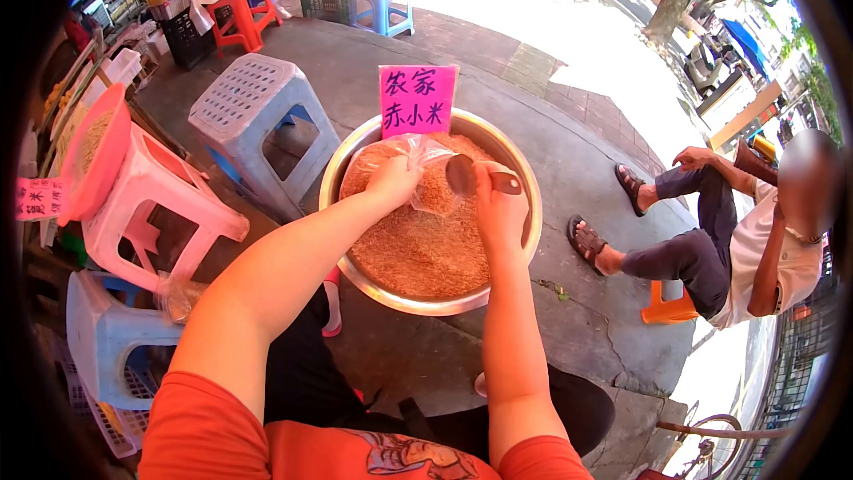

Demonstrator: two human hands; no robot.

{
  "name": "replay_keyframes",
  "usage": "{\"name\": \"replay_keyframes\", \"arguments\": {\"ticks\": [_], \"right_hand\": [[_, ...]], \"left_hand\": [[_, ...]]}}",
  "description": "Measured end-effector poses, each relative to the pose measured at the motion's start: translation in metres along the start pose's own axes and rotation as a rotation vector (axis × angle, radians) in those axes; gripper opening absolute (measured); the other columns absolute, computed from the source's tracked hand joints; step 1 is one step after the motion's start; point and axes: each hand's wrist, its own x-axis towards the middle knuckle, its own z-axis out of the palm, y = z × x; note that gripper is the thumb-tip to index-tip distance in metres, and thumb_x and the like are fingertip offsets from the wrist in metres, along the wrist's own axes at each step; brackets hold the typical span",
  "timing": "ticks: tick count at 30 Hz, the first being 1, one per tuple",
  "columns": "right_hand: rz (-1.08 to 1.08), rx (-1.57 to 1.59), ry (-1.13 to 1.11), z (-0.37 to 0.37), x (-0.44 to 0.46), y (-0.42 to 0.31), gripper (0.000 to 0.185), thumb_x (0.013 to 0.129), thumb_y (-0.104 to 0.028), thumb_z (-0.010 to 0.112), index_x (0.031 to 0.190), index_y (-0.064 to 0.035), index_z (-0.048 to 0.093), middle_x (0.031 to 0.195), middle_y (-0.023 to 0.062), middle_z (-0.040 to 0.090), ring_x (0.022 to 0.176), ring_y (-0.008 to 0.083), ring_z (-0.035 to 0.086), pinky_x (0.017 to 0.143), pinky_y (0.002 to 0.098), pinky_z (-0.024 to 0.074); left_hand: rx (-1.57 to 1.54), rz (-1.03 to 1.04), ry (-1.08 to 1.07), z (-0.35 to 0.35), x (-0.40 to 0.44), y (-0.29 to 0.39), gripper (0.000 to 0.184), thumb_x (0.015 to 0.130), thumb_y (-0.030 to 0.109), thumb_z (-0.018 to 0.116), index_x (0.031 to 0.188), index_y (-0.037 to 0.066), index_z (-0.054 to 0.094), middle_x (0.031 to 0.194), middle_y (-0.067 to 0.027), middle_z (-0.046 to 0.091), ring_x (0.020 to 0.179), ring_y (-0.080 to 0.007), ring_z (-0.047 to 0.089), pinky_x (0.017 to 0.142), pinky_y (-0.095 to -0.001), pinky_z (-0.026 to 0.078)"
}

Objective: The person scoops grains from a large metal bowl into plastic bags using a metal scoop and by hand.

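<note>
A large metal basin [524, 253] full of reddish-brown grain [418, 253] stands in front of me. Over the grain, my left hand [397, 180] grips the edge of a clear plastic bag [435, 194], which has some of the same grain inside. My right hand [500, 213] is closed around the handle of a dark scoop [461, 175], whose head is at the bag's mouth. Whether grain is in the scoop cannot be made out. Behind the bag, a bright pink handwritten sign [418, 100] stands upright in the grain.
A grey-blue plastic stool [258, 102] is left of the basin. Farther left are a pink stool [160, 213] bearing a red basin [93, 156], and a light blue stool [111, 338]. At right, a person [755, 249] sits on an orange stool [666, 305], feet toward the basin.
</note>
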Motion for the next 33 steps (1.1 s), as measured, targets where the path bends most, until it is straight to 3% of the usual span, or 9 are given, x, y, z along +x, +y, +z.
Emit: {"name": "replay_keyframes", "arguments": {"ticks": [6, 10, 13, 19, 21, 23, 29, 31, 33], "right_hand": [[0.213, -0.235, 0.041, -0.014, 0.004, 0.039, 0.024, 0.090, -0.023, 0.052, 0.087, -0.0029, 0.064, 0.079, 0.0175, 0.062, 0.075, 0.0351, 0.059, 0.068, 0.0422, 0.0469], [0.490, -0.289, -0.376, 0.025, -0.042, 0.086, 0.037, 0.088, -0.039, 0.051, 0.089, -0.0059, 0.067, 0.083, 0.0230, 0.064, 0.084, 0.0394, 0.061, 0.077, 0.0465, 0.0474], [0.432, -0.224, -0.379, 0.038, -0.055, 0.079, 0.035, 0.088, -0.039, 0.051, 0.090, -0.0087, 0.069, 0.082, 0.0233, 0.063, 0.084, 0.0397, 0.061, 0.076, 0.0477, 0.0464], [0.665, 0.237, -0.367, 0.007, -0.027, 0.100, 0.036, 0.089, -0.034, 0.052, 0.080, -0.0033, 0.069, 0.064, 0.0116, 0.062, 0.053, 0.0207, 0.059, 0.055, 0.0347, 0.0464], [0.701, 0.388, -0.265, -0.003, -0.014, 0.102, 0.035, 0.090, -0.029, 0.052, 0.078, -0.0009, 0.068, 0.056, 0.0045, 0.056, 0.046, 0.0101, 0.049, 0.046, 0.0272, 0.0398], [0.710, 0.497, -0.195, -0.025, 0.006, 0.075, 0.033, 0.091, -0.026, 0.050, 0.078, -0.0003, 0.066, 0.058, 0.0032, 0.057, 0.046, 0.0087, 0.048, 0.044, 0.0263, 0.0373], [0.114, 0.035, -0.109, 0.002, 0.003, 0.013, 0.025, 0.089, -0.030, 0.054, 0.089, -0.0073, 0.066, 0.073, 0.0159, 0.061, 0.075, 0.0340, 0.060, 0.069, 0.0418, 0.0459], [-0.060, 0.040, -0.044, 0.007, -0.002, -0.003, 0.023, 0.089, -0.030, 0.054, 0.089, -0.0096, 0.065, 0.076, 0.0157, 0.061, 0.074, 0.0339, 0.060, 0.068, 0.0423, 0.0461], [-0.023, 0.015, 0.039, 0.010, -0.003, 0.007, 0.024, 0.090, -0.029, 0.054, 0.087, -0.0080, 0.064, 0.077, 0.0160, 0.060, 0.071, 0.0338, 0.059, 0.065, 0.0428, 0.0456]], "left_hand": [[-0.011, -0.005, 0.047, 0.002, 0.003, -0.006, 0.029, 0.081, 0.026, 0.053, 0.082, -0.002, 0.058, 0.075, -0.0185, 0.063, 0.073, -0.0308, 0.063, 0.069, -0.0423, 0.047], [-0.050, -0.062, -0.015, -0.005, -0.006, 0.009, 0.030, 0.082, 0.025, 0.052, 0.085, -0.004, 0.057, 0.077, -0.0197, 0.063, 0.075, -0.0321, 0.063, 0.071, -0.0426, 0.046], [-0.016, -0.011, 0.039, -0.001, 0.002, -0.003, 0.030, 0.083, 0.026, 0.052, 0.086, -0.004, 0.058, 0.074, -0.0187, 0.063, 0.073, -0.0315, 0.063, 0.070, -0.0425, 0.047], [-0.012, -0.039, 0.004, 0.002, 0.003, 0.003, 0.033, 0.083, 0.027, 0.052, 0.089, -0.004, 0.059, 0.075, -0.0191, 0.064, 0.075, -0.0323, 0.064, 0.071, -0.0430, 0.047], [0.013, -0.010, 0.031, 0.004, 0.008, -0.006, 0.033, 0.084, 0.027, 0.051, 0.089, -0.004, 0.058, 0.075, -0.0185, 0.064, 0.072, -0.0314, 0.064, 0.069, -0.0422, 0.048], [0.040, 0.022, 0.059, 0.007, 0.010, -0.012, 0.032, 0.084, 0.026, 0.050, 0.089, -0.004, 0.058, 0.075, -0.0176, 0.064, 0.069, -0.0299, 0.064, 0.065, -0.0408, 0.049], [-0.078, 0.007, -0.002, 0.000, -0.005, 0.008, 0.028, 0.085, 0.022, 0.050, 0.088, -0.005, 0.057, 0.075, -0.0179, 0.063, 0.057, -0.0265, 0.063, 0.053, -0.0370, 0.050], [-0.131, -0.021, 0.013, 0.000, -0.005, 0.009, 0.026, 0.085, 0.019, 0.049, 0.087, -0.006, 0.056, 0.074, -0.0178, 0.062, 0.055, -0.0260, 0.062, 0.051, -0.0366, 0.049], [-0.165, -0.038, 0.021, -0.001, -0.005, 0.011, 0.024, 0.085, 0.018, 0.048, 0.087, -0.006, 0.055, 0.073, -0.0175, 0.062, 0.053, -0.0256, 0.062, 0.050, -0.0364, 0.049]]}}
